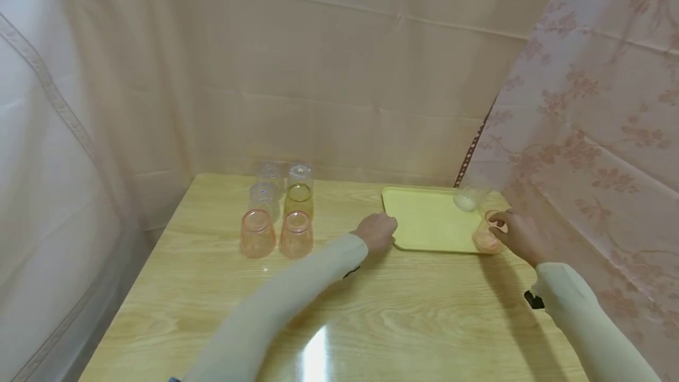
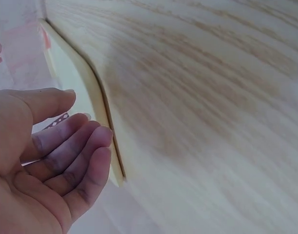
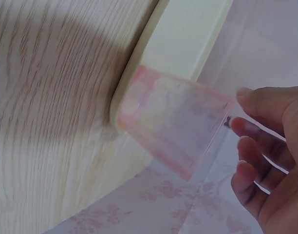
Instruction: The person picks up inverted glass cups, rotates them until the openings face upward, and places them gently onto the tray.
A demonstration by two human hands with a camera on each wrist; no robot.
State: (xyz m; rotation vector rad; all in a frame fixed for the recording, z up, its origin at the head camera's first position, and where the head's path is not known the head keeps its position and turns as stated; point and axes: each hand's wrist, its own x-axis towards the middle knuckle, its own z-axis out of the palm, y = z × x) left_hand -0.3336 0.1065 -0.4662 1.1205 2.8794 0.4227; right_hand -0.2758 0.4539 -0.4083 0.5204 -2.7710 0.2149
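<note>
A pink tumbler (image 1: 486, 239) stands upright on the near right corner of a yellow tray (image 1: 429, 220). Just at its rim is my right hand (image 3: 275, 156), thumb and fingertips spread apart with a small gap to the tumbler (image 3: 173, 122) in the right wrist view. Behind it a clear glass (image 1: 468, 200) stands at the tray's far right corner. My left hand (image 1: 376, 232) is at the tray's left edge. In the left wrist view its fingers are loosely bent beside the tray rim (image 2: 98, 92), thumb apart; whether they touch it I cannot tell.
On the table's left stand several upside-down tumblers in two columns: pink ones (image 1: 257, 234) in front, a yellow one (image 1: 299, 200) and clear ones (image 1: 270, 175) behind. Cloth curtains (image 1: 339, 75) hang behind the table, and a floral cloth (image 1: 599, 193) borders it on the right.
</note>
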